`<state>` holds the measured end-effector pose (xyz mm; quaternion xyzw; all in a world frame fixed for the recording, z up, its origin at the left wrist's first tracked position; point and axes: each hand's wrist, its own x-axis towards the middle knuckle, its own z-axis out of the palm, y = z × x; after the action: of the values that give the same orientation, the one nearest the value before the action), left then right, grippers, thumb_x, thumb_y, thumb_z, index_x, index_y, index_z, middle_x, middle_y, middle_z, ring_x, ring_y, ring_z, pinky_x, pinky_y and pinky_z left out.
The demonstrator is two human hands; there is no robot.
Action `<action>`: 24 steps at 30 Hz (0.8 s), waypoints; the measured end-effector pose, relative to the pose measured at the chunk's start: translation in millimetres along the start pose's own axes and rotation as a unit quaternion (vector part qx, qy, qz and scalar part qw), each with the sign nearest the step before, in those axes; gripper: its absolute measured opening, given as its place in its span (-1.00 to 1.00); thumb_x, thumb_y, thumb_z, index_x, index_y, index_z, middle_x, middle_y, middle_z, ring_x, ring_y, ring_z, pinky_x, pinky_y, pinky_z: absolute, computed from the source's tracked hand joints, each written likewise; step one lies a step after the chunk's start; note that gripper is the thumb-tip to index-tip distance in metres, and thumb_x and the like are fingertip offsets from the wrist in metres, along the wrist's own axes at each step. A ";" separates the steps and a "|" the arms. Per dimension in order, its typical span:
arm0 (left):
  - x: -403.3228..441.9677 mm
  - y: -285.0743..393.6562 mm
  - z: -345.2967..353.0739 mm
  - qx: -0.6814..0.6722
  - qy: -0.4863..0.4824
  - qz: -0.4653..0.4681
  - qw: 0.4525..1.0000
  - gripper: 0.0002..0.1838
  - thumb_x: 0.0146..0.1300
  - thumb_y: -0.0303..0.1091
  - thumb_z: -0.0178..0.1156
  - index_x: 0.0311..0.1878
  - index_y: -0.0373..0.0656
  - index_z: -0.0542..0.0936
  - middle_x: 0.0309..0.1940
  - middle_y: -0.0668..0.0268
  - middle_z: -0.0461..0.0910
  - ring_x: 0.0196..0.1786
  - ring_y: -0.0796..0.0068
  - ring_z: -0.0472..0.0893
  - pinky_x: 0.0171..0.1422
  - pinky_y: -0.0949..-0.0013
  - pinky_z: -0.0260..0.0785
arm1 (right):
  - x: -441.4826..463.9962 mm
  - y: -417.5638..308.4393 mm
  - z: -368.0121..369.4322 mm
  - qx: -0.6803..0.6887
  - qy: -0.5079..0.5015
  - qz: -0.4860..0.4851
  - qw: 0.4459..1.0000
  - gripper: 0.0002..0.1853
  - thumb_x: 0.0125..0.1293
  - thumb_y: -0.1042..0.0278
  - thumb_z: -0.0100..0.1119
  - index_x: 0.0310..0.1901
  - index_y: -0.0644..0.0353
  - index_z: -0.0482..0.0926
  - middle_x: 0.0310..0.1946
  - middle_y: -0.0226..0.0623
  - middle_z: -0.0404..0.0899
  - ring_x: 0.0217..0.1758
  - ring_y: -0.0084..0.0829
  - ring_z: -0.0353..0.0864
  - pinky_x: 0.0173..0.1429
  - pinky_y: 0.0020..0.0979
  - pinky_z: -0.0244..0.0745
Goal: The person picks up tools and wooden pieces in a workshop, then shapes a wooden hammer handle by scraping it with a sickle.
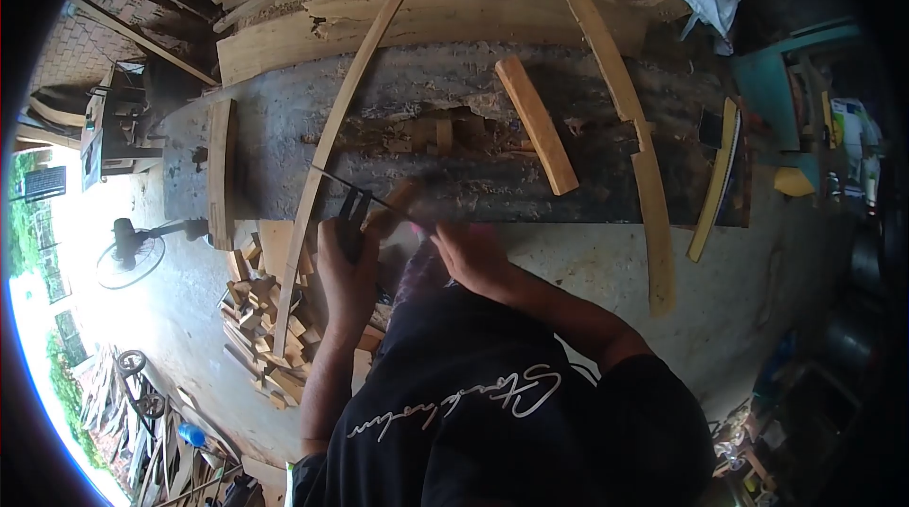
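My left hand (346, 270) is closed around a black two-pronged tool (352, 218) whose exact kind I cannot make out. A thin dark metal rod or blade (374, 196) crosses at its prongs and runs to my right hand (469, 256), whose fingers are closed on its near end. Between the hands a short wooden block (390, 209) shows, partly blurred, at the bench's near edge. Left of them, a long narrow wooden strip (346, 114) slants across the bench (275, 128) and past its front edge.
A short wooden board (222, 171), an orange-brown wooden bar (537, 124), a notched strip (620, 100) and a yellow-edged curved piece (717, 180) lie on the bench. Wood offcuts (275, 318) are heaped on the floor at left, near a fan (131, 247).
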<state>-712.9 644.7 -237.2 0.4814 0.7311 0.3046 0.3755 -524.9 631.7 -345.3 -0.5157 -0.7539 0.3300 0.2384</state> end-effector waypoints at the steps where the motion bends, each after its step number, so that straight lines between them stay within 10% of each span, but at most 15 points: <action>1: 0.2 1.1 2.1 -0.001 -0.001 0.002 1.000 -0.73 0.28 -0.38 0.24 -0.09 -0.26 0.38 -0.37 0.12 0.51 -0.29 0.20 0.51 -0.13 0.18 0.37 | -4.8 -3.4 -1.5 0.003 0.012 -0.009 1.000 -0.86 0.39 0.33 0.08 -0.21 0.18 0.38 -0.51 -0.13 0.55 -0.47 -0.06 0.63 -0.40 -0.10 0.50; 8: 5.9 11.1 30.6 0.048 -0.006 0.151 0.987 -0.75 0.27 -0.46 0.27 -0.14 -0.19 0.37 -0.47 0.42 0.36 -0.43 0.65 0.35 -0.41 0.50 0.27 | -22.6 20.0 -18.6 -0.047 0.091 0.014 0.995 -0.81 0.42 0.28 0.09 -0.25 0.17 0.35 -0.57 -0.11 0.51 -0.51 -0.01 0.58 -0.46 -0.09 0.45; 10: 10.8 16.1 34.8 0.007 -0.063 0.061 0.996 -0.64 0.25 -0.40 0.23 0.07 -0.25 0.40 -0.18 0.04 0.52 -0.16 0.11 0.55 -0.04 0.18 0.39 | -24.5 27.1 -24.8 -0.051 0.068 0.113 0.990 -0.82 0.42 0.29 0.09 -0.24 0.18 0.35 -0.59 -0.12 0.52 -0.54 0.00 0.58 -0.49 -0.08 0.45; 15: 26.8 31.4 49.5 0.045 -0.099 0.128 0.986 -0.65 0.25 -0.40 0.22 0.05 -0.26 0.40 -0.20 0.03 0.51 -0.17 0.09 0.55 -0.05 0.17 0.39 | -35.2 17.8 -37.7 -0.057 0.128 0.040 0.989 -0.82 0.44 0.31 0.05 -0.12 0.23 0.36 -0.62 -0.08 0.51 -0.55 0.00 0.59 -0.50 -0.08 0.46; 19: 28.7 39.9 49.5 0.085 -0.101 0.148 0.980 -0.65 0.26 -0.36 0.24 0.03 -0.27 0.39 -0.21 0.01 0.51 -0.17 0.06 0.55 -0.05 0.15 0.38 | -39.0 79.6 -14.0 -0.014 0.011 0.220 0.975 -0.78 0.44 0.27 0.03 -0.10 0.25 0.35 -0.60 -0.08 0.53 -0.57 -0.02 0.58 -0.51 -0.07 0.43; 24: 29.4 43.6 55.8 0.090 -0.110 0.118 0.983 -0.65 0.29 -0.38 0.23 0.04 -0.29 0.38 -0.23 0.05 0.52 -0.17 0.15 0.55 -0.05 0.18 0.39 | -44.4 40.6 -24.7 0.003 0.057 0.184 0.981 -0.84 0.43 0.29 0.05 -0.19 0.15 0.32 -0.62 -0.12 0.54 -0.49 -0.05 0.64 -0.46 -0.05 0.49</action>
<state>-652.7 692.1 -239.3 0.6268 0.6478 0.2244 0.3704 -466.7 606.5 -359.8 -0.6632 -0.6302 0.3400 0.2178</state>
